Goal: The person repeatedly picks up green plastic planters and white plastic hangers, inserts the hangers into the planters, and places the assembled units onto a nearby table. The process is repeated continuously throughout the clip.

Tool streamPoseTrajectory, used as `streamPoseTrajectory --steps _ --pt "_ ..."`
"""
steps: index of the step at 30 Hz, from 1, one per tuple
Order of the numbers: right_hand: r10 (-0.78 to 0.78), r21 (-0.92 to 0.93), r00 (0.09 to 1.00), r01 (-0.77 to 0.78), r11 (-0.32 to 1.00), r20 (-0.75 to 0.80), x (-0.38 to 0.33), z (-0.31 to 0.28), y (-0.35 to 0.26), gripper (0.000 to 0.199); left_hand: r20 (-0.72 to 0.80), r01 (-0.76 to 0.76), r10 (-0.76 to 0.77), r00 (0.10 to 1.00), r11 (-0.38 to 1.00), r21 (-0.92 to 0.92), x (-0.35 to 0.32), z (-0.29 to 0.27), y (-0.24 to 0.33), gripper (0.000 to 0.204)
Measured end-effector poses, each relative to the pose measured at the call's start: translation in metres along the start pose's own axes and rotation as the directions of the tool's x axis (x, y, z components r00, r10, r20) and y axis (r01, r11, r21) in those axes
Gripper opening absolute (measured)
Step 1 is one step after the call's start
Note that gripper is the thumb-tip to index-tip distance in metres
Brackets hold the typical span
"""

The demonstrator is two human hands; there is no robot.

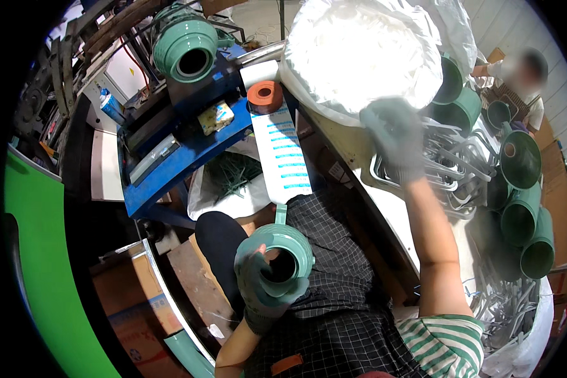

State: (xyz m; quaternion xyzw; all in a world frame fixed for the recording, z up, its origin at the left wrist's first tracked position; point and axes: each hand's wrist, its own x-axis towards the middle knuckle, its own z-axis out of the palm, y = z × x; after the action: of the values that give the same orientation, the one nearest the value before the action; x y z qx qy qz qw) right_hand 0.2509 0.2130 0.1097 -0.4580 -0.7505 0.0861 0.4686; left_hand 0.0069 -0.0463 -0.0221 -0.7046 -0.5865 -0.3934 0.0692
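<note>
My left hand (264,299), in a grey-green glove, grips a green thermos shell (290,238) over my lap. The shell's round dark opening faces up, and a short green tab sticks out on its far side. My right hand (392,129), also gloved, is reached out to the far right and smeared by motion; its fingers cannot be made out. It is over the near edge of a big white plastic bag (296,85) full of white pieces, next to a pile of grey bent handles (453,160).
Another green shell (186,53) stands on a blue machine (164,179) at the far left. An orange tape roll (264,96) lies by a white label sheet (282,154). Several green shells (520,217) are stacked at the right; a person (535,104) is behind them.
</note>
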Motion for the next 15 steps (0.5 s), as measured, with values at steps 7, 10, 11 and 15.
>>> streamPoseTrajectory --steps 7,10,11,15 --pt "-0.140 -0.494 0.989 0.102 0.863 -0.040 0.076 0.047 0.034 0.021 -0.009 -0.020 0.020 1.000 0.999 0.042 0.012 -0.012 0.010 0.092" --pt "-0.240 -0.489 0.962 0.148 0.860 -0.130 0.074 0.048 0.046 0.015 -0.011 -0.014 0.014 1.000 0.999 0.039 0.009 -0.012 0.006 0.089" --pt "-0.233 -0.418 0.961 0.153 0.895 -0.147 0.067 0.040 0.044 0.017 0.034 -0.027 0.025 0.999 0.998 0.054 0.013 -0.015 0.004 0.089" --pt "-0.075 0.202 0.983 0.041 0.979 0.165 0.010 0.027 -0.032 0.022 0.215 -0.037 -0.014 0.976 0.972 0.230 0.008 -0.010 -0.005 0.078"
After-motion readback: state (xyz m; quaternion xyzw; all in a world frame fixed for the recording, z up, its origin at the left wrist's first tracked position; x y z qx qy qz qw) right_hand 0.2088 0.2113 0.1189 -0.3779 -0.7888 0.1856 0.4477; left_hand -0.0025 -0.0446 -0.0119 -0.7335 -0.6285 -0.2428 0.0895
